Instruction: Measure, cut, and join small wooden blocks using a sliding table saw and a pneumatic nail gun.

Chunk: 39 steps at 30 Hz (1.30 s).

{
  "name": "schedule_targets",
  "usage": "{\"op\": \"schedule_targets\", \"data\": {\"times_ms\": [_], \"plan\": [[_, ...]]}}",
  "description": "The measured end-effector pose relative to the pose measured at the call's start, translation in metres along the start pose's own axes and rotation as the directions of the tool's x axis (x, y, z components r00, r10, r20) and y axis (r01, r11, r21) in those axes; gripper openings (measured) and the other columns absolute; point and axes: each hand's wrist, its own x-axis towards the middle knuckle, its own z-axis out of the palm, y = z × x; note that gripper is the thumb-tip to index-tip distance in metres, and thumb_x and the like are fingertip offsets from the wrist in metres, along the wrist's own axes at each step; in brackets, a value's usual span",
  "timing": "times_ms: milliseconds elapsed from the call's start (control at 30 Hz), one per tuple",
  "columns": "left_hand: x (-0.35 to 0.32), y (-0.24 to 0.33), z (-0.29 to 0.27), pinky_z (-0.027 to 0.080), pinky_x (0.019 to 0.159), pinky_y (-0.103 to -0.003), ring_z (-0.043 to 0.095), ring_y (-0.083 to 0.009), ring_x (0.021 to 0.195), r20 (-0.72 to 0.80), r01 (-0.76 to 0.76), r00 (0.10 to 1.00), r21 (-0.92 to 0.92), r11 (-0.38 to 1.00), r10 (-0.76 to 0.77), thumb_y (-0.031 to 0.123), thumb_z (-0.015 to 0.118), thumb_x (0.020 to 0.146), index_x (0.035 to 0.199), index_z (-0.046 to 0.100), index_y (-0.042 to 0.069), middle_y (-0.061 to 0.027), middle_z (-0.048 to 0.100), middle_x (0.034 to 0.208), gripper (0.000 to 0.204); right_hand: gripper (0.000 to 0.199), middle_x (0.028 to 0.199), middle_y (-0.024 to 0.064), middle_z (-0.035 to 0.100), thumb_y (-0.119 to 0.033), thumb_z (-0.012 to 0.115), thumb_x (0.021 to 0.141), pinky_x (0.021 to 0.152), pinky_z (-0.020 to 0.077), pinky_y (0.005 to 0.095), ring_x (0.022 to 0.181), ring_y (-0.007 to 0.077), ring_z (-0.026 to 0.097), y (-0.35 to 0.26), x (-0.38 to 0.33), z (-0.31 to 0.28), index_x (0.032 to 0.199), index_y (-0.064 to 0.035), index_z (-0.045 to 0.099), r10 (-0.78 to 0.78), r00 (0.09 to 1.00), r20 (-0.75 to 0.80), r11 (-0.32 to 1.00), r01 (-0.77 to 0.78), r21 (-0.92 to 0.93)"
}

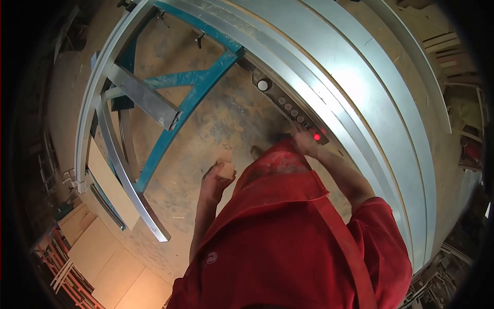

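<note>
My left hand [212,181] is closed around small flat pieces of wood [226,170], held low in front of the red apron [278,180]. They look like two pale offcuts, one overlapping the other. My right hand [307,144] is at the lower end of a dark control panel [286,106] on the side of a machine. A finger stretches up to the panel beside its row of round buttons; the other fingers are partly hidden. Right by this hand glows a red light [317,137]. A white knob [263,85] sits at the panel's far end.
The machine's long metal table [381,103] curves along my right. To the left stands a teal support frame [170,139] with a metal rail [128,175] and a bar [146,98]. Large boards [110,257] lie at the lower left. Sawdust covers the floor [211,118].
</note>
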Motion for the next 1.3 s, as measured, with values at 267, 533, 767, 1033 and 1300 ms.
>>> {"op": "schedule_targets", "data": {"times_ms": [267, 533, 767, 1033, 1300], "plan": [[-0.073, -0.07, -0.082, 0.055, 0.081, -0.037, 0.065, -0.0259, 0.091, -0.157, -0.039, 0.987, -0.115, 0.993, 0.021, 0.028, 0.064, 0.089, 0.122, 0.053, 0.001, -0.0126, 0.063, 0.104, 0.044, 0.054, 0.154, 0.0274, 0.019, -0.016, 0.054, 0.087, 0.103, 0.0404, 0.051, 0.128, 0.0448, 0.042, 0.006, 0.057, -0.009, 0.138, -0.0013, 0.042, 0.017, 0.999, 0.027, 0.906, -0.004, -0.424], [-0.099, -0.139, -0.103, 0.055, 0.079, -0.037, 0.065, -0.0251, 0.09, -0.222, -0.064, 0.975, -0.355, 0.933, -0.018, 0.028, 0.064, 0.089, 0.122, 0.054, 0.001, -0.012, 0.064, 0.105, 0.044, 0.055, 0.151, 0.0302, 0.022, -0.021, 0.059, 0.084, 0.1, 0.0423, 0.0479, 0.127, 0.0413, 0.043, 0.01, 0.065, -0.016, 0.135, -0.0016, 0.047, 0.01, 0.993, 0.117, 0.835, 0.056, -0.547], [-0.113, -0.169, -0.053, 0.057, 0.078, -0.037, 0.065, -0.0254, 0.092, -0.328, -0.168, 0.945, -0.437, 0.884, 0.017, 0.025, 0.063, 0.091, 0.123, 0.054, 0.0, -0.0133, 0.064, 0.105, 0.042, 0.036, 0.101, 0.0236, 0.068, -0.019, 0.063, 0.079, 0.085, 0.0545, 0.0456, 0.098, 0.0372, 0.068, -0.009, 0.105, -0.04, 0.108, 0.0015, 0.061, -0.008, 0.932, 0.363, 0.919, 0.15, -0.364], [-0.153, -0.241, -0.025, 0.059, 0.079, -0.037, 0.066, -0.0255, 0.093, -0.511, -0.475, 0.857, -0.735, 0.484, 0.066, 0.014, 0.066, 0.088, 0.122, 0.053, 0.0, -0.0141, 0.063, 0.107, 0.039, 0.042, 0.092, 0.0108, 0.069, -0.033, 0.064, 0.094, 0.075, 0.053, 0.0295, 0.083, 0.0139, 0.066, -0.213, -0.02, 0.015, 0.116, 0.0034, 0.062, -0.603, 0.579, 0.548, 0.79, 0.339, 0.511], [-0.184, -0.321, -0.069, 0.059, 0.083, -0.038, 0.067, -0.0255, 0.096, -0.64, -0.658, 0.751, -0.705, 0.265, 0.163, 0.015, 0.064, 0.091, 0.123, 0.054, -0.001, -0.014, 0.065, 0.112, 0.037, 0.031, 0.095, 0.012, 0.07, -0.012, 0.073, 0.087, 0.074, 0.0531, 0.0275, 0.086, 0.0141, 0.066, -0.352, -0.139, 0.09, 0.11, 0.0056, 0.062, -0.623, 0.349, 0.7, 0.773, 0.136, 0.62]]}}
